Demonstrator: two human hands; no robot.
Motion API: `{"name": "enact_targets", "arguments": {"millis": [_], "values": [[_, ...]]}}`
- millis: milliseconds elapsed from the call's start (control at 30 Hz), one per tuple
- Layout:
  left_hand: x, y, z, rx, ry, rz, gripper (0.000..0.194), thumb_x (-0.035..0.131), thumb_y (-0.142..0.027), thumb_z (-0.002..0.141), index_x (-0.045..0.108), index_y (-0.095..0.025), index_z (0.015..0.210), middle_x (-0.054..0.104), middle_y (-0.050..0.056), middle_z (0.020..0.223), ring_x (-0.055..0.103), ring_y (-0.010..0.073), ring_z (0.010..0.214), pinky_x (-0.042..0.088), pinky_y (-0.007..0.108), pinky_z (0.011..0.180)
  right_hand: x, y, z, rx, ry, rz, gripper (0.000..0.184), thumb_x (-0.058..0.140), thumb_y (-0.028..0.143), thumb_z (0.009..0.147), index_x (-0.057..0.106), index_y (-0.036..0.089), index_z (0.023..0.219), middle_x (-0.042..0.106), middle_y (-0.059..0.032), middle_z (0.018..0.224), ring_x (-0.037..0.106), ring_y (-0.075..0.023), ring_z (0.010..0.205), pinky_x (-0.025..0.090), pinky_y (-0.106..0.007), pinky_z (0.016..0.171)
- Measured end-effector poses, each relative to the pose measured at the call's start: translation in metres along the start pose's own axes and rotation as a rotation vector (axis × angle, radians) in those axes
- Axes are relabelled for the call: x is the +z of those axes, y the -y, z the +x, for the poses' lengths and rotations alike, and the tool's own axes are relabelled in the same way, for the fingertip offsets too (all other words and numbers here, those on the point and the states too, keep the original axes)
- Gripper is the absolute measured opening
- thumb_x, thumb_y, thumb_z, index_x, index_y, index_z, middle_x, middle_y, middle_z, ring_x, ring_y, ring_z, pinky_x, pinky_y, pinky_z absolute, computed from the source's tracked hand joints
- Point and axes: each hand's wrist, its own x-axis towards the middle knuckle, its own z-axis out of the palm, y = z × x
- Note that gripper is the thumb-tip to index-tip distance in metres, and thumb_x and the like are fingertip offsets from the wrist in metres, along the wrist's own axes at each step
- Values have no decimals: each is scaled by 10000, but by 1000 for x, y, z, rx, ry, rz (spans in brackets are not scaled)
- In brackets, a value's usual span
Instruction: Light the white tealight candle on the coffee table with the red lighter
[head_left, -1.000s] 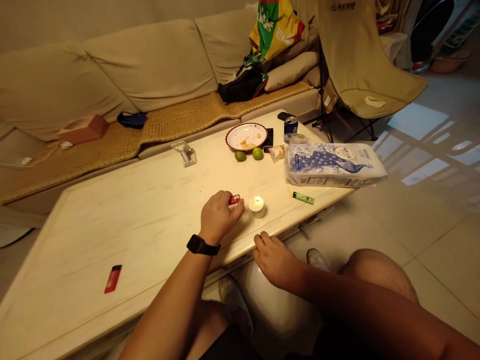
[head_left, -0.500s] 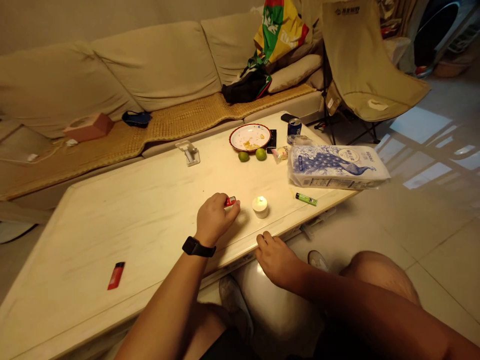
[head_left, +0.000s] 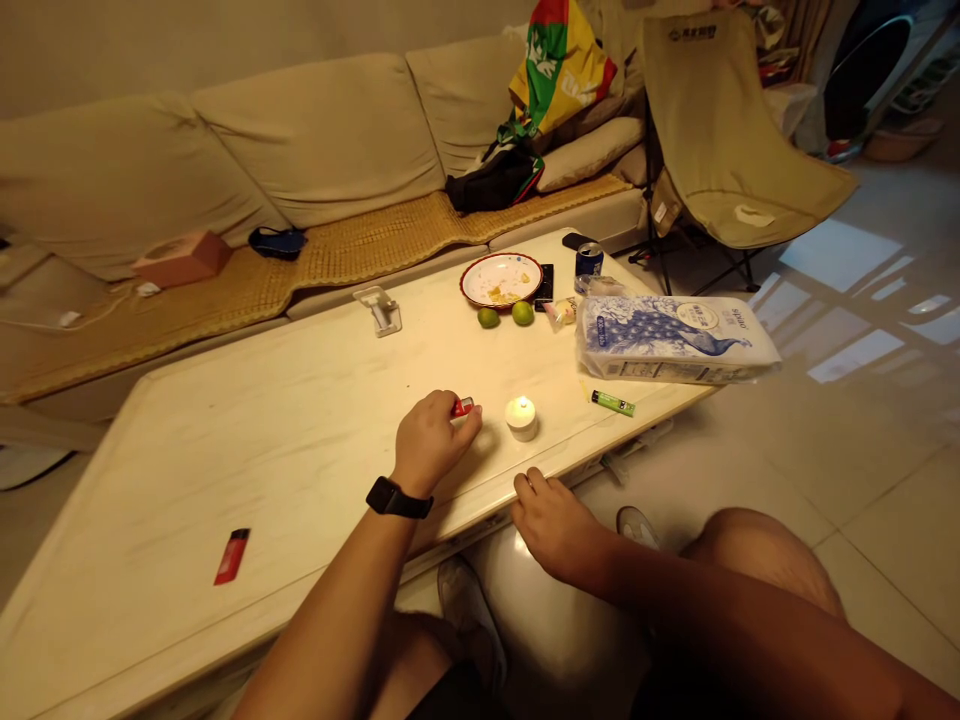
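The left hand [head_left: 431,443] is closed around a red lighter [head_left: 463,407], its top end showing past the curled fingers; the fingers hide how the thumb sits, and it is hard to say whether the hand touches the tabletop or hovers just above it; a black wristwatch [head_left: 399,498] circles that wrist; the right hand [head_left: 556,528] is loosely open and holds nothing, its fingertips [head_left: 527,483] resting on the near edge of a pale wooden coffee table [head_left: 262,440]; a lit tealight candle [head_left: 520,417] stands on the table near the red lighter, ahead of the gap between the hands; a green lighter [head_left: 613,403] lies beyond the candle, close to the table's right edge, while a second red lighter [head_left: 232,556] lies well apart on the left; farther along sit a peacock-printed tissue pack [head_left: 675,340], two limes [head_left: 505,316], a plate [head_left: 501,280] with food scraps, a blue drink can [head_left: 589,260] and a clear plastic stand [head_left: 379,311]; behind the table runs a beige sofa [head_left: 315,140] with a woven mat [head_left: 360,260] on its seat, and a folding camp chair [head_left: 720,140] stands to the right on the tiled floor [head_left: 862,480].
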Motion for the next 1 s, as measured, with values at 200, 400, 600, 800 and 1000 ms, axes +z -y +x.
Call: {"name": "enact_targets", "arguments": {"millis": [200, 400, 600, 800, 1000], "values": [[-3, -1, 1, -4, 15, 10, 297, 464, -480, 924, 511, -226, 776, 595, 37, 753, 537, 193, 711, 369, 335, 652, 0, 0, 0, -9, -5, -3, 125, 552, 186, 875, 649, 118, 914, 549, -168, 1029, 458, -295, 1001, 448, -396, 745], [-1, -8, 3, 3, 20, 16, 295, 471, -484, 920, 528, -221, 798, 603, 43, 772, 551, 199, 735, 382, 332, 669, -2, 0, 0, -11, 7, 6, 140, 539, 184, 887, 656, 117, 923, 554, -172, 1040, 459, -294, 1004, 446, -395, 747], [6, -29, 9, 65, 35, 18, 289, 485, -484, 914, 537, -217, 816, 602, 48, 796, 555, 204, 766, 389, 334, 681, 0, 0, 0, -8, -8, -7, 138, 548, 193, 886, 656, 115, 919, 551, -169, 1031, 458, -289, 989, 446, -392, 741], [14, -45, 14, 125, 66, 67, 270, 472, -440, 919, 554, -216, 793, 608, 68, 811, 561, 217, 795, 399, 348, 706, -1, -1, -1, -15, -15, 4, 117, 557, 186, 881, 645, 117, 915, 549, -161, 1026, 460, -283, 990, 447, -385, 736], [16, -49, 18, 149, 116, 97, 230, 480, -391, 900, 557, -215, 772, 614, 81, 810, 567, 232, 806, 406, 366, 706, 1, -1, -1, -15, -15, 5, 126, 557, 201, 886, 645, 117, 916, 547, -157, 1024, 461, -284, 987, 449, -390, 731]]}}
